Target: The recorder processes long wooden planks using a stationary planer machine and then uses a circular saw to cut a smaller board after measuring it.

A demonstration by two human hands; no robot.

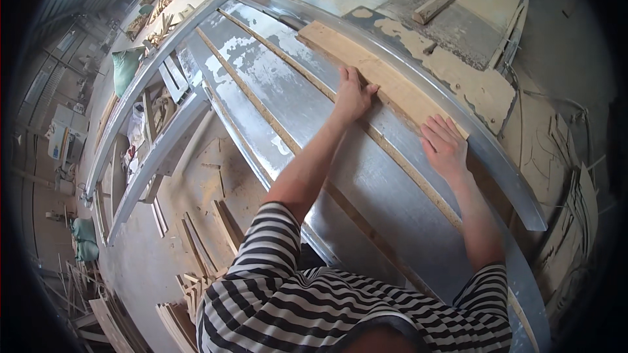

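Note:
A long pale wooden board (392,87) lies on the grey metal machine table (386,189), along a raised metal fence (461,101). My left hand (355,97) presses at the board's near edge, fingers and thumb spread against the wood. Farther right, my right hand (446,147) lies flat near the board's right end, fingers stretched out. Both hands are open and touch the board without wrapping round it. Narrow brown grooves (281,132) run lengthwise through the metal top.
Beyond the fence, a dusty, worn surface (451,59) carries a loose wood block (445,1). To the left stands a metal side frame (157,144). Offcuts and wood strips (226,225) lie on the floor at lower left. Cables and thin scraps (575,189) lie at right.

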